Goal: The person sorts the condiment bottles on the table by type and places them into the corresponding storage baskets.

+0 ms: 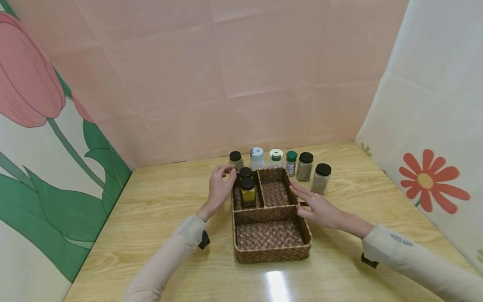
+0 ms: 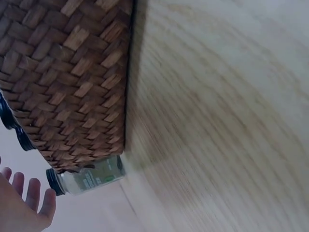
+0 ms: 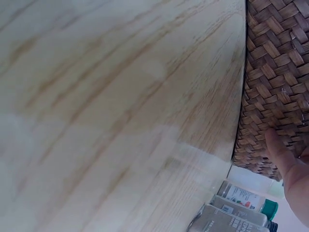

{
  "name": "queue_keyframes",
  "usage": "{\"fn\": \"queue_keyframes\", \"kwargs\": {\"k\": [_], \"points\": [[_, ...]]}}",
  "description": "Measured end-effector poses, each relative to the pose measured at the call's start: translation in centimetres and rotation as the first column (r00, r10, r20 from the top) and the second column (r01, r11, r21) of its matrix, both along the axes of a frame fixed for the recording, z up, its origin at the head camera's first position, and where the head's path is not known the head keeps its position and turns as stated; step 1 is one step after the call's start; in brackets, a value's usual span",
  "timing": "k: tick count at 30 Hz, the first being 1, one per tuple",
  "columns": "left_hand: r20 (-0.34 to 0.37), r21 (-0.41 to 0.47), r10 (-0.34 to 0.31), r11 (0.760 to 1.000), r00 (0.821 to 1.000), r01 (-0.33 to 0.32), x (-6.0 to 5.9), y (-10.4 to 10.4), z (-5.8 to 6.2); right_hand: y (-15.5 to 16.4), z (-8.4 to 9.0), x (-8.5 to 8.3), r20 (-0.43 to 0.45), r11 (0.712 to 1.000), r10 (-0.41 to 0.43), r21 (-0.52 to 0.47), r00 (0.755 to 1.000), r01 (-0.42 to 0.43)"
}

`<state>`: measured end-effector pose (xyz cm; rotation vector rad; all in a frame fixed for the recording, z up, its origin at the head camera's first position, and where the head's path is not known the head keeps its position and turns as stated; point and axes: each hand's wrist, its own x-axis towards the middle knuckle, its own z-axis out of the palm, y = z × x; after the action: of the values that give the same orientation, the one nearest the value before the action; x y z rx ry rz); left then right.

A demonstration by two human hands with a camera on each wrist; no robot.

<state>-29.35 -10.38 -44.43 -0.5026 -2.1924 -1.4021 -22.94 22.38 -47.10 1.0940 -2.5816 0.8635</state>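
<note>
On bench: woven basket, jars in rear-left compartment. Left hand: fingers loosely bent, empty. Right hand: fingers extended against side wall. Basket probably light, semi-stiff; grip opposite walls.

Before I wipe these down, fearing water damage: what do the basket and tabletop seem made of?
The basket looks like woven plant fibre with a low sheen: flat brown strips of uneven tone interlace. The tabletop looks like pale wood, glossily finished: grain streaks and a bright reflection show, though patterned laminate is possible.
</note>
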Motion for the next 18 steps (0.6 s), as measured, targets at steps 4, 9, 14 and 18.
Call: {"fn": "queue_keyframes", "kwargs": {"k": [4,9,14,18], "points": [[-0.001,0.024,0.006,1.000,1.000,-0.006,-0.8,-0.1,-0.2,0.0,0.0,0.1,-0.012,1.000,0.007,-0.013,1.000,-0.008],[0.008,0.039,0.040,0.998,0.999,-0.040,-1.7,0.0,-0.1,0.0,0.0,0.0,-0.026,0.999,0.017,-0.028,1.000,-0.018],[0.062,0.051,0.055,0.997,0.997,-0.058,-2.4,0.2,0.0,0.0,0.0,0.0,-0.034,0.999,0.019,-0.027,0.999,-0.020],[0.089,0.046,0.070,0.996,0.994,-0.074,-3.2,0.4,-0.1,0.0,0.1,0.0,-0.022,1.000,0.014,-0.016,1.000,-0.014]]}}
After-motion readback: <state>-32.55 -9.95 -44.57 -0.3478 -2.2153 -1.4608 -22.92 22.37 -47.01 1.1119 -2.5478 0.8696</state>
